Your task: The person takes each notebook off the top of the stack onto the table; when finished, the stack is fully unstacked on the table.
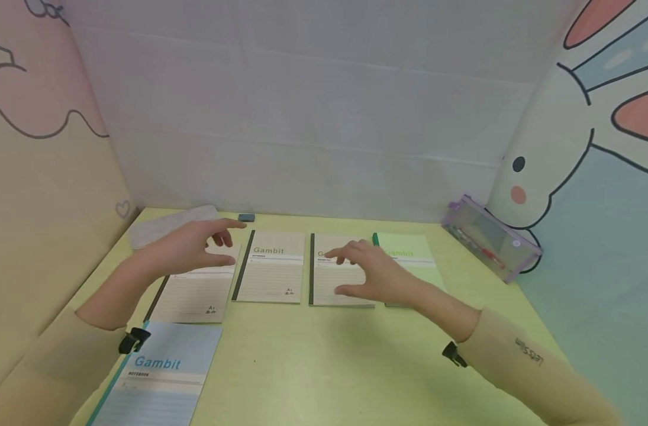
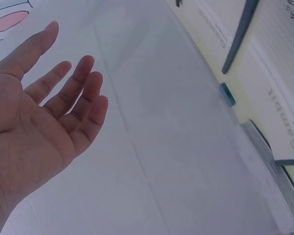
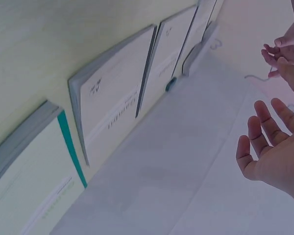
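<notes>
Three cream "Gambit" notebooks with dark spines lie in a row on the yellow-green table (image 1: pixel 324 361). My left hand (image 1: pixel 212 242) hovers over the leftmost one (image 1: pixel 193 296), fingers spread and holding nothing; the left wrist view shows its open palm (image 2: pixel 44 122). The second notebook (image 1: pixel 273 269) lies uncovered. My right hand (image 1: pixel 358 273) is spread above the third notebook (image 1: pixel 324 287), also empty, and its straight fingers (image 3: pixel 264 132) show in the right wrist view. A green notebook (image 1: pixel 414 254) lies just right of that hand. Whether either hand touches a cover I cannot tell.
A blue Gambit notebook (image 1: pixel 158 378) lies at the front left edge. A white pouch (image 1: pixel 164 228) and a small blue-grey eraser (image 1: pixel 246 218) sit by the back wall. A clear purple pencil case (image 1: pixel 491 239) leans at the back right. Panels wall in the table on three sides.
</notes>
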A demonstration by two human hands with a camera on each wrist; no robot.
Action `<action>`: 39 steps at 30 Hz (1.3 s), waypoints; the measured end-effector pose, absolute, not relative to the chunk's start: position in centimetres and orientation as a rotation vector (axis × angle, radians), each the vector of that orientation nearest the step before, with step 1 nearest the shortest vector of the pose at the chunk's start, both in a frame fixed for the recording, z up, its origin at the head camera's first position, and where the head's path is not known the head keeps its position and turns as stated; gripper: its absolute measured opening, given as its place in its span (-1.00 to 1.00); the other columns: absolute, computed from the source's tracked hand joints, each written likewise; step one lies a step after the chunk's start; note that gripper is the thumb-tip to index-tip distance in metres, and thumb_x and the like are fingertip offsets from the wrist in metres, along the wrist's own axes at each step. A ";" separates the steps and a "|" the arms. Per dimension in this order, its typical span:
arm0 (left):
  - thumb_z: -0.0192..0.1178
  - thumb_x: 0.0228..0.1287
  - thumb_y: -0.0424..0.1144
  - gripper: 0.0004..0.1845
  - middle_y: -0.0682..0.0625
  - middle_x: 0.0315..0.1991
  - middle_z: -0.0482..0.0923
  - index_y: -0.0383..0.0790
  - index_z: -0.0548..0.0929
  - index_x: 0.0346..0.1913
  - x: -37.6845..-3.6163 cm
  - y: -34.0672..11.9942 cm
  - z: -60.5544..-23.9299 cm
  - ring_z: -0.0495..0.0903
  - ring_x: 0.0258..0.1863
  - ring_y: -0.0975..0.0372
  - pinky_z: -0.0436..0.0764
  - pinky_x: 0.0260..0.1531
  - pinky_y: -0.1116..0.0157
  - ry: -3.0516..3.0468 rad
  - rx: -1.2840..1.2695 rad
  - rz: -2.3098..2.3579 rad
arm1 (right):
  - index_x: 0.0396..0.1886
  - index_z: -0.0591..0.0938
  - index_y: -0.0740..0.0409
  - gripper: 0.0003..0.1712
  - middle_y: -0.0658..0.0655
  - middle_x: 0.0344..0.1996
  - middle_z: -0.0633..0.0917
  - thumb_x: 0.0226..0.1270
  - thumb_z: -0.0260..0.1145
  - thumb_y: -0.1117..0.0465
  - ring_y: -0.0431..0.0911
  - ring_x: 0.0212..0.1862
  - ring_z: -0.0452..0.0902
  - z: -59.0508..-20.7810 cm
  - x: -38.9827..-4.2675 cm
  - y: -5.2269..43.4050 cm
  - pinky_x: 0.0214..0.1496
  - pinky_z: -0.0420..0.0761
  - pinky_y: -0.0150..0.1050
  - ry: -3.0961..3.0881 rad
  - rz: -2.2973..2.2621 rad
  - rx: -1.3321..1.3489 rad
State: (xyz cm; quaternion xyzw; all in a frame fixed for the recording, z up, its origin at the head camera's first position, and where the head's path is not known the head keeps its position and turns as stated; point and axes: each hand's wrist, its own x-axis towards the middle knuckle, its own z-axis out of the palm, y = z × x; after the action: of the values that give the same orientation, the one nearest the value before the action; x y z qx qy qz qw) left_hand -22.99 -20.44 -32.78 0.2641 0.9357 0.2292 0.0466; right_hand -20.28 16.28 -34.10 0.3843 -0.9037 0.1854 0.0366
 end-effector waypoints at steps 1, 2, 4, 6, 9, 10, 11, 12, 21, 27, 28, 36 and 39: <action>0.32 0.15 -0.03 -0.28 0.03 -0.11 0.55 -0.04 0.31 0.36 -23.2 -19.7 -32.6 0.51 -0.07 0.17 0.52 -0.08 0.12 2.857 0.820 0.714 | 0.22 0.47 -0.06 -0.32 -0.07 -0.10 0.57 0.07 0.47 0.02 -0.16 -0.03 0.42 -33.8 -20.5 17.1 0.01 0.43 -0.10 -2.753 0.572 1.169; 0.32 0.15 -0.03 -0.27 0.02 -0.08 0.54 -0.03 0.30 0.37 -23.4 -19.0 -32.4 0.50 -0.05 0.16 0.52 -0.06 0.10 2.852 0.833 0.737 | 0.23 0.47 -0.05 -0.31 -0.06 -0.08 0.57 0.07 0.47 0.03 -0.15 -0.02 0.42 -33.6 -20.6 17.8 0.02 0.43 -0.08 -2.738 0.574 1.153; 0.33 0.14 -0.04 -0.26 0.02 -0.05 0.54 -0.03 0.30 0.37 -23.9 -17.6 -32.2 0.49 -0.02 0.16 0.51 -0.03 0.08 2.843 0.878 0.782 | 0.22 0.48 -0.04 -0.31 -0.05 -0.06 0.57 0.05 0.49 0.04 -0.12 0.00 0.43 -33.3 -20.9 19.2 0.05 0.43 -0.03 -2.708 0.563 1.120; 0.35 0.13 -0.06 -0.26 0.02 -0.03 0.53 -0.01 0.30 0.37 -24.1 -16.1 -31.9 0.48 0.01 0.16 0.50 -0.01 0.08 2.813 0.908 0.842 | 0.22 0.48 -0.03 -0.30 -0.03 -0.04 0.58 0.04 0.49 0.05 -0.10 0.02 0.43 -33.2 -21.2 20.6 0.06 0.42 0.01 -2.698 0.549 1.080; 0.35 0.13 -0.06 -0.26 0.03 -0.02 0.53 0.00 0.31 0.37 -24.7 -13.8 -31.9 0.48 0.02 0.17 0.50 0.00 0.10 2.800 0.979 0.877 | 0.22 0.48 -0.01 -0.30 -0.01 -0.02 0.58 0.03 0.50 0.07 -0.09 0.01 0.43 -33.5 -21.9 22.8 0.03 0.45 -0.01 -2.682 0.546 1.042; 0.35 0.13 -0.06 -0.27 0.03 -0.02 0.53 0.00 0.31 0.37 -24.9 -12.9 -32.1 0.48 0.03 0.17 0.49 0.02 0.10 2.795 0.998 0.890 | 0.21 0.49 -0.01 -0.30 -0.01 -0.02 0.57 0.03 0.50 0.07 -0.10 0.01 0.42 -33.7 -22.2 23.6 0.03 0.45 -0.03 -2.682 0.555 1.028; 0.35 0.13 -0.06 -0.27 0.03 0.00 0.53 0.00 0.31 0.37 -25.1 -12.1 -32.2 0.48 0.04 0.17 0.48 0.04 0.10 2.791 1.014 0.900 | 0.21 0.49 0.00 -0.31 -0.01 -0.01 0.57 0.03 0.50 0.08 -0.10 0.01 0.42 -34.0 -22.5 24.4 0.02 0.46 -0.04 -2.679 0.561 1.018; 0.34 0.13 -0.07 -0.27 0.03 0.00 0.53 -0.01 0.32 0.37 -25.4 -11.2 -32.5 0.47 0.04 0.18 0.48 0.06 0.10 2.787 1.034 0.914 | 0.20 0.49 0.01 -0.31 0.00 -0.02 0.57 0.03 0.50 0.09 -0.10 0.00 0.42 -34.2 -22.8 25.1 0.02 0.47 -0.06 -2.671 0.566 1.009; 0.34 0.14 -0.01 -0.22 0.03 0.12 0.48 0.01 0.25 0.41 -27.3 -3.8 -35.9 0.40 0.17 0.18 0.43 0.15 0.11 2.713 1.078 1.105 | 0.19 0.49 0.09 -0.33 0.11 -0.02 0.56 0.05 0.49 0.13 -0.04 -0.08 0.40 -35.4 -25.0 30.5 -0.10 0.46 -0.03 -2.702 0.583 0.838; 0.35 0.11 0.01 -0.11 -0.03 0.30 0.34 -0.01 0.13 0.46 -28.5 0.5 -38.8 0.26 0.33 0.09 0.32 0.25 0.04 2.662 1.035 1.244 | 0.24 0.44 0.13 -0.31 0.19 0.04 0.52 0.10 0.46 0.12 0.02 -0.05 0.38 -36.9 -26.3 33.5 -0.09 0.44 0.04 -2.758 0.613 0.730; 0.35 0.11 0.01 -0.09 -0.03 0.34 0.29 0.01 0.10 0.47 -28.6 1.2 -39.3 0.22 0.35 0.08 0.30 0.27 0.03 2.654 1.028 1.255 | 0.24 0.44 0.15 -0.31 0.20 0.05 0.51 0.10 0.46 0.13 0.04 -0.05 0.39 -37.3 -26.5 33.9 -0.09 0.45 0.06 -2.760 0.618 0.725; 0.39 0.05 0.04 0.09 0.02 0.49 -0.03 0.07 -0.13 0.51 -29.1 5.5 -42.6 0.00 0.45 0.03 0.17 0.34 0.00 2.638 0.942 1.216 | 0.34 0.33 0.20 -0.22 0.32 0.27 0.34 0.18 0.40 0.07 0.26 0.12 0.33 -40.2 -27.4 36.6 -0.04 0.47 0.21 -2.871 0.731 0.604; 0.39 0.05 0.02 0.11 0.00 0.50 -0.05 0.03 -0.16 0.51 -29.3 6.7 -43.5 0.00 0.46 0.04 0.17 0.36 0.04 2.606 0.883 1.231 | 0.39 0.27 0.18 -0.19 0.34 0.33 0.26 0.21 0.37 0.04 0.31 0.20 0.26 -41.5 -27.7 37.3 0.02 0.42 0.26 -2.917 0.825 0.553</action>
State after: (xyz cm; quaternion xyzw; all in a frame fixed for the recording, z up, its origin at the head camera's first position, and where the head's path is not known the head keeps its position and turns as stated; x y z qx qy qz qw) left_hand -29.26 6.68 -43.49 0.2923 0.8628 0.4075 0.0637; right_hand -27.66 37.26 -41.48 0.1793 -0.9463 0.2675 0.0300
